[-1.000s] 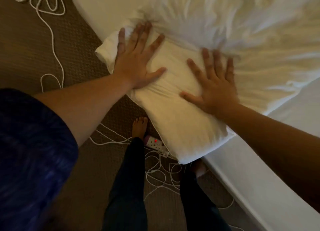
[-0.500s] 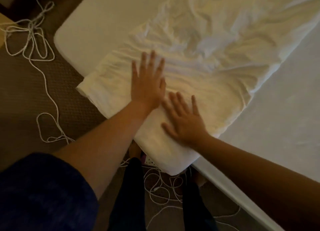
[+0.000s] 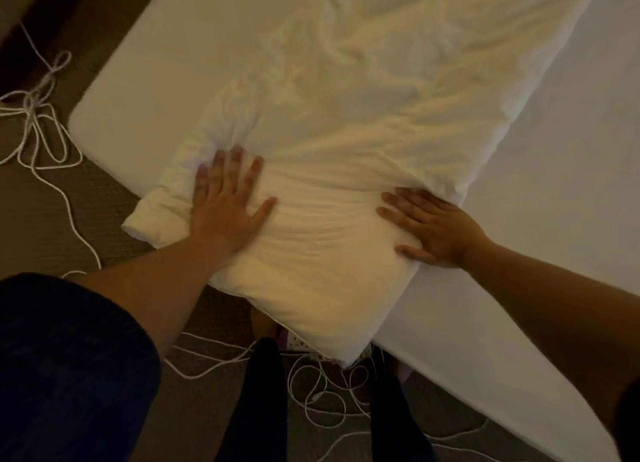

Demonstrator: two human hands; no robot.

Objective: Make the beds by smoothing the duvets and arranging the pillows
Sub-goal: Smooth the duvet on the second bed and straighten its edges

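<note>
**Rumpled duvet on the mattress**

A white duvet (image 3: 346, 143) lies wrinkled on the white mattress (image 3: 145, 91), slanting across it. Its near end overhangs the mattress edge, one corner rolled under, creases fanning across its surface.

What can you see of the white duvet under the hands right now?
The duvet is white, soft, padded fabric, heavily creased. It lies diagonally across the mattress, its near corner hanging off the edge above the floor cables. Its left corner is bunched into a small roll. The left hand presses flat near that roll; the right hand rests flat on the duvet's right edge.
</note>
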